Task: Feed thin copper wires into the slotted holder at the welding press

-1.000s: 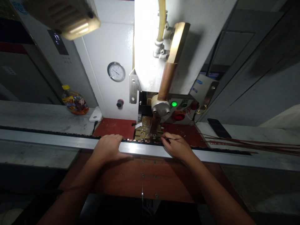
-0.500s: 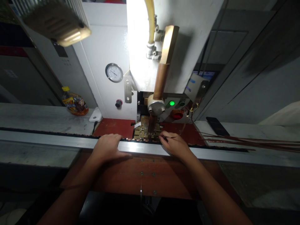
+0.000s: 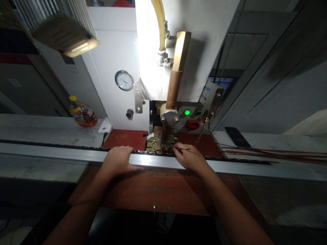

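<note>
A long aluminium bar (image 3: 153, 160) with a dark, copper-dotted strip along its back edge crosses the whole view. My left hand (image 3: 119, 160) grips the bar left of the machine, fingers over the back edge and thumb along the front. Right of the electrode, my right hand (image 3: 190, 157) pinches a thin dark rod (image 3: 184, 149) beside the strip. The copper electrode (image 3: 166, 134) comes down onto the strip at the brass fixture (image 3: 154, 143), between my hands. Its exact contact with the strip is too small to make out.
Copper strips (image 3: 276, 154) and a phone (image 3: 237, 136) lie on the right table. A bottle (image 3: 83, 113) and a white box (image 3: 104, 126) stand at the left. A lamp (image 3: 66, 35) hangs upper left; the machine has a gauge (image 3: 124, 80) and a lit green button (image 3: 187, 112).
The view has shifted slightly. Both hands keep their places on the bar and at the rod, and the electrode stays down.
</note>
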Motion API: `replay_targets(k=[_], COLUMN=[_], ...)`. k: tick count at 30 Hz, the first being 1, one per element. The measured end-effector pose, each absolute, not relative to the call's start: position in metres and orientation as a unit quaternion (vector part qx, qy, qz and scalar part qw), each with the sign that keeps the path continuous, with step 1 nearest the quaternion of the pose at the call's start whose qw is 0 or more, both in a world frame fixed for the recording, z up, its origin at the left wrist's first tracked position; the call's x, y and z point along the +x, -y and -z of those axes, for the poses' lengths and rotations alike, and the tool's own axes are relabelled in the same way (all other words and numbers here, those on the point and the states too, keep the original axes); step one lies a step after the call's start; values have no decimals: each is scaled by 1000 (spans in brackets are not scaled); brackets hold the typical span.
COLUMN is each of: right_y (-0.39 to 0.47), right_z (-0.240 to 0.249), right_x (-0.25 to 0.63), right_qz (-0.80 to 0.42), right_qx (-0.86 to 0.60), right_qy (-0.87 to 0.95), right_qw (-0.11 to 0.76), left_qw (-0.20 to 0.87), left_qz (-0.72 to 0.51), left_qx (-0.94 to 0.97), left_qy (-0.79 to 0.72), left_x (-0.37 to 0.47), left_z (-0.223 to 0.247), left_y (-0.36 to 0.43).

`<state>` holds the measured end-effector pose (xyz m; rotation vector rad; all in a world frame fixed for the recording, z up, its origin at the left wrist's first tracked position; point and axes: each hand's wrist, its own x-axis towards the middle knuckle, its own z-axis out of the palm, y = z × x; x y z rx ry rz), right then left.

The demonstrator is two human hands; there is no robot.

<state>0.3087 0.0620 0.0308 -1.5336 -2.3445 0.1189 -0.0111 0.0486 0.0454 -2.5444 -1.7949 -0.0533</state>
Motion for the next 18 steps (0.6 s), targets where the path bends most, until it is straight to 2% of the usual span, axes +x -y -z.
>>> replay_targets(k=[18], right_y=[-60], right_z=[-32], right_x=[307], right_qz=[-28], right_qx=[-547], right_qy=[821], right_qw=[163], left_qw=[9], left_qz=[14], left_qx=[-815], left_qy=[579], left_x=[-10], left_z=[-48], left_y=[-48])
